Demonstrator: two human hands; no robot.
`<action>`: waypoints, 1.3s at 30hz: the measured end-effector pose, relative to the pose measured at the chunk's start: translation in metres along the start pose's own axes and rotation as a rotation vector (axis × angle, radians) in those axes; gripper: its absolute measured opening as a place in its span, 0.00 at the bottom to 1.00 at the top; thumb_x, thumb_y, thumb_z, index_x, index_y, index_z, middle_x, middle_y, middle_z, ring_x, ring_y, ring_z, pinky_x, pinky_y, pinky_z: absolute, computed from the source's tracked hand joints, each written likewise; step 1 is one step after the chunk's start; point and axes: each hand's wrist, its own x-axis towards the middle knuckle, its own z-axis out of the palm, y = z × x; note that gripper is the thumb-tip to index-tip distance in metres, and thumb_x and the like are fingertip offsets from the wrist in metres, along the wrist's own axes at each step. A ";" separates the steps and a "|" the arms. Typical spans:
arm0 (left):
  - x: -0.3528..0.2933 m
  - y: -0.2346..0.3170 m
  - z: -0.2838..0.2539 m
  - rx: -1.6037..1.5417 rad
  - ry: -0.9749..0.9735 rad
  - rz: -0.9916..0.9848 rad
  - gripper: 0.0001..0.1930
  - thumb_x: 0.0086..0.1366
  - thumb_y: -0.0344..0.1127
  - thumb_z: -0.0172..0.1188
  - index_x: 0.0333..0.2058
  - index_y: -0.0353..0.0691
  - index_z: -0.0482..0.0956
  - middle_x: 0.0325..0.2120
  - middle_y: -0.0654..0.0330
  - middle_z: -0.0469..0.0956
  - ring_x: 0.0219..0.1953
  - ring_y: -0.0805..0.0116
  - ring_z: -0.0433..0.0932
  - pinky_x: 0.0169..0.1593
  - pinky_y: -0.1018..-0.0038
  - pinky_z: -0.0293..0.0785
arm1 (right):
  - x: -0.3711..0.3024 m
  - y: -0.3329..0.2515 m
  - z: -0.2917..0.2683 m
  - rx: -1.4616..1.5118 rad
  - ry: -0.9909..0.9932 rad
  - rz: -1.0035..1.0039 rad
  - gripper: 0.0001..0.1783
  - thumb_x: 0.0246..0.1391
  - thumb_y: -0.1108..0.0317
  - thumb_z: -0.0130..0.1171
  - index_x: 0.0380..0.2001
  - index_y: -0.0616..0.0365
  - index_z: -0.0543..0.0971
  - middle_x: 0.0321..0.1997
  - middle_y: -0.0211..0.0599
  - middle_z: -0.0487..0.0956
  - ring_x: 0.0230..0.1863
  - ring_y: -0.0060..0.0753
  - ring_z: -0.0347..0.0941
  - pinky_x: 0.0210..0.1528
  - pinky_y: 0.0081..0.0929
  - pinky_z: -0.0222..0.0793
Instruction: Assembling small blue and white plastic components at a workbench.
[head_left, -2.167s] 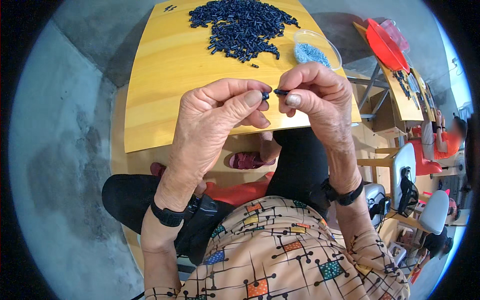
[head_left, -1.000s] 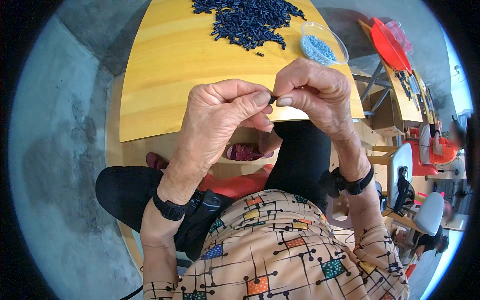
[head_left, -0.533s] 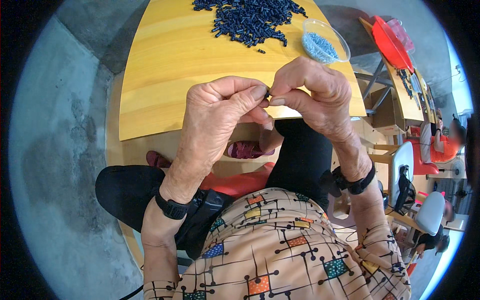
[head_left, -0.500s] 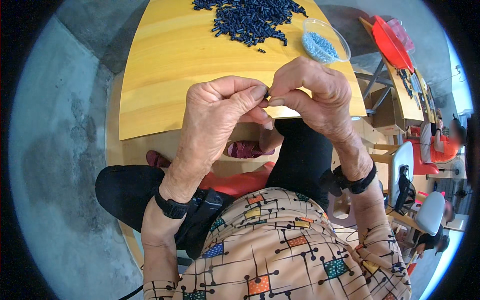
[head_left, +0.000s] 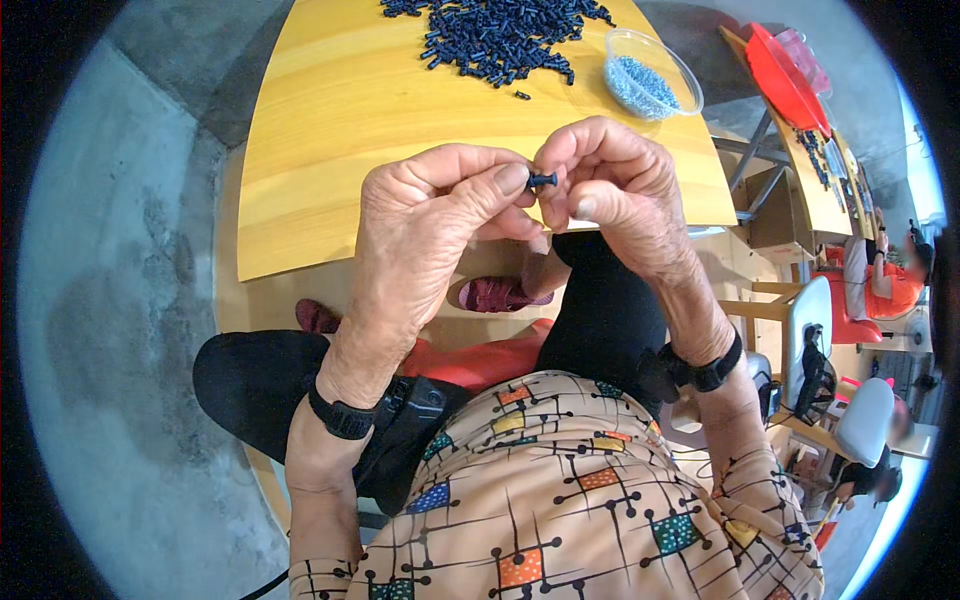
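Note:
Between thumb and forefinger, my left hand point(head_left: 440, 205) pinches a small dark cylindrical plastic piece point(head_left: 543, 181) with a flared end pointing right. My right hand point(head_left: 615, 190) is close beside that end, its thumb and forefinger apart and its fingers curled. Nothing shows between the right fingertips. Both hands are raised over the near edge of the yellow table point(head_left: 330, 170). A heap of similar dark pieces point(head_left: 500, 40) lies at the table's far side, with one loose piece point(head_left: 522, 95) just in front of it.
A clear round tub point(head_left: 640, 85) of small pale blue bits stands at the table's far right. Another table to the right bears a red basin point(head_left: 785, 80). Chairs point(head_left: 810, 330) and a person in orange point(head_left: 885, 290) are farther right. A grey wall point(head_left: 110, 300) rises at left.
My right thumb and forefinger have parted and drawn back slightly from the dark piece. More of the piece now shows, still pinched in my left hand.

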 end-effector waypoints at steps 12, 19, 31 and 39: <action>-0.004 -0.003 -0.003 0.223 -0.062 0.096 0.07 0.58 0.29 0.59 0.34 0.32 0.79 0.26 0.57 0.79 0.24 0.74 0.77 0.32 0.78 0.78 | -0.009 0.008 0.009 0.310 0.095 0.138 0.10 0.48 0.71 0.61 0.33 0.61 0.74 0.26 0.29 0.75 0.23 0.18 0.70 0.26 0.15 0.69; -0.011 0.004 0.005 0.268 -0.100 0.116 0.07 0.58 0.29 0.58 0.32 0.31 0.79 0.24 0.57 0.79 0.23 0.74 0.77 0.29 0.82 0.75 | -0.006 0.006 0.002 0.364 -0.006 0.218 0.11 0.46 0.72 0.63 0.33 0.61 0.74 0.26 0.31 0.76 0.23 0.20 0.72 0.27 0.16 0.71; -0.007 0.000 0.006 0.169 -0.020 0.141 0.06 0.57 0.26 0.59 0.33 0.30 0.79 0.23 0.59 0.79 0.24 0.77 0.77 0.29 0.84 0.75 | -0.008 0.002 0.007 0.254 0.110 0.118 0.09 0.48 0.71 0.61 0.34 0.62 0.75 0.28 0.32 0.77 0.25 0.21 0.73 0.28 0.20 0.73; -0.007 -0.002 0.003 0.205 0.006 0.156 0.08 0.57 0.28 0.60 0.35 0.32 0.78 0.26 0.58 0.79 0.25 0.75 0.77 0.33 0.78 0.78 | -0.017 0.002 0.016 0.064 0.240 0.109 0.08 0.50 0.69 0.59 0.33 0.62 0.77 0.27 0.30 0.77 0.25 0.17 0.71 0.29 0.15 0.69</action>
